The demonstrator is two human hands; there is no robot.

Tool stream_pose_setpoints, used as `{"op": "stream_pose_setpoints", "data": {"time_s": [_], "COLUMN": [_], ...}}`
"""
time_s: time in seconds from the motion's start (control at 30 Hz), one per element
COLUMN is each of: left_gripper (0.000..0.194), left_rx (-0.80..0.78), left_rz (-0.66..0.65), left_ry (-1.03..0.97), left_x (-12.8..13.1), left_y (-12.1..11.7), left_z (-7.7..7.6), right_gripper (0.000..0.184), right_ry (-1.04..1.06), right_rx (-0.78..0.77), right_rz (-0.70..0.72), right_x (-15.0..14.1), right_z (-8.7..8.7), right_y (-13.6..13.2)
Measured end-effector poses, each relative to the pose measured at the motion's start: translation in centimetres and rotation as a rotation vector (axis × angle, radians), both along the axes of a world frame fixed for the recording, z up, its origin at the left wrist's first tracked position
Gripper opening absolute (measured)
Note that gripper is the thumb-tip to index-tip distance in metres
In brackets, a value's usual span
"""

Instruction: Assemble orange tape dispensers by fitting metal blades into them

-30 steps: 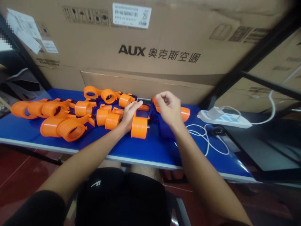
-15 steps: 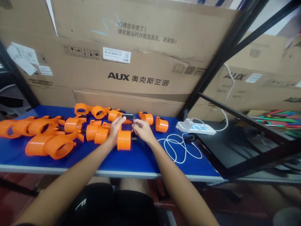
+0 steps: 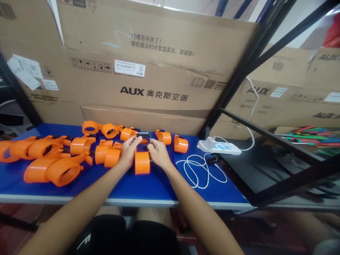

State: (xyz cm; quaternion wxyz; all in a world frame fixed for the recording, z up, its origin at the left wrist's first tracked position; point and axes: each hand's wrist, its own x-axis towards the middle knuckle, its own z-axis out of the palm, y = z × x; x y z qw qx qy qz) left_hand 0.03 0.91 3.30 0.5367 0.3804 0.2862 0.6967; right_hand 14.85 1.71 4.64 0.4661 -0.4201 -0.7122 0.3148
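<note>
Between my two hands is an orange plastic tape dispenser with a dark roller and a thin metal frame at its far end; its round orange ring hangs toward me. My left hand is closed on its left side, thumb lying along the piece near the roller. My right hand pinches the right end of the frame, fingers bent and partly hidden. Close to my left hand lies another orange dispenser. Beyond my right hand two more orange ones stand, the rightmost orange dispenser being near the white cable.
Several orange dispensers lie in rows on the left of the blue table. To the right are a white power strip, a looped white cable and a black rack post. A large cardboard box stands behind.
My right hand has closed in on the frame, its fingers now lower and more curled. The held dispenser's ring has turned slightly. The camera view has tilted a little.
</note>
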Motion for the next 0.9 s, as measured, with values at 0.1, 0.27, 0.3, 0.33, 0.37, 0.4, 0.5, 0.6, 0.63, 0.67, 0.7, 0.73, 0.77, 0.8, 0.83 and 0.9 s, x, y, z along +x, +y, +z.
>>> {"op": "stream_pose_setpoints", "data": {"time_s": [0.1,0.27,0.3,0.33,0.37,0.4,0.5,0.6,0.63,0.67,0.7,0.73,0.77,0.8,0.83,0.9], "left_gripper": [0.038,0.042,0.043,0.045,0.045,0.046,0.044,0.042,0.041,0.041,0.041,0.041,0.042,0.042,0.042,0.042], "left_rx": [-0.019,-0.074,-0.090,-0.105,-0.120,-0.133,-0.160,-0.173,-0.175,-0.176,-0.177,-0.177,-0.178,-0.177,-0.177,-0.174], "left_rz": [-0.004,-0.031,-0.043,-0.056,-0.069,-0.081,-0.096,-0.075,-0.068,-0.063,-0.060,-0.060,-0.061,-0.062,-0.063,-0.066], "left_ry": [-0.018,-0.088,-0.103,-0.116,-0.128,-0.138,-0.157,-0.155,-0.149,-0.142,-0.134,-0.126,-0.117,-0.109,-0.102,-0.091], "left_x": [0.0,0.2,0.2,0.1,0.1,0.0,-0.3,-0.4,-0.4,-0.4,-0.3,-0.3,-0.3,-0.2,-0.2,-0.2], "left_y": [-0.2,-0.4,-0.4,-0.5,-0.5,-0.5,-0.4,-0.3,-0.2,-0.1,-0.1,-0.1,-0.1,-0.1,-0.2,-0.3], "left_z": [0.3,0.5,0.5,0.5,0.5,0.5,0.5,0.3,0.1,0.0,-0.1,-0.2,-0.3,-0.3,-0.3,-0.3], "right_gripper": [0.016,0.019,0.019,0.019,0.019,0.021,0.026,0.029,0.029,0.028,0.028,0.026,0.025,0.023,0.022,0.021], "right_ry": [-0.019,-0.075,-0.093,-0.114,-0.137,-0.161,-0.239,-0.335,-0.373,-0.413,-0.452,-0.491,-0.529,-0.565,-0.598,-0.654], "right_rx": [0.009,0.018,0.020,0.024,0.031,0.038,0.059,0.061,0.056,0.048,0.037,0.026,0.014,0.004,-0.004,-0.016], "right_rz": [-0.004,-0.016,-0.020,-0.029,-0.042,-0.063,-0.185,-0.374,-0.438,-0.494,-0.540,-0.573,-0.593,-0.602,-0.603,-0.598], "right_x": [0.0,-0.3,-0.3,-0.2,0.0,0.4,2.5,5.3,6.2,7.0,7.6,8.0,8.2,8.3,8.3,8.0], "right_z": [-0.1,-0.3,-0.3,-0.2,-0.1,0.1,1.1,2.3,2.6,2.9,3.0,3.0,3.0,2.9,2.8,2.6], "right_y": [0.0,0.0,-0.1,0.0,0.0,0.1,0.6,1.0,1.0,0.9,0.8,0.7,0.6,0.5,0.4,0.2]}}
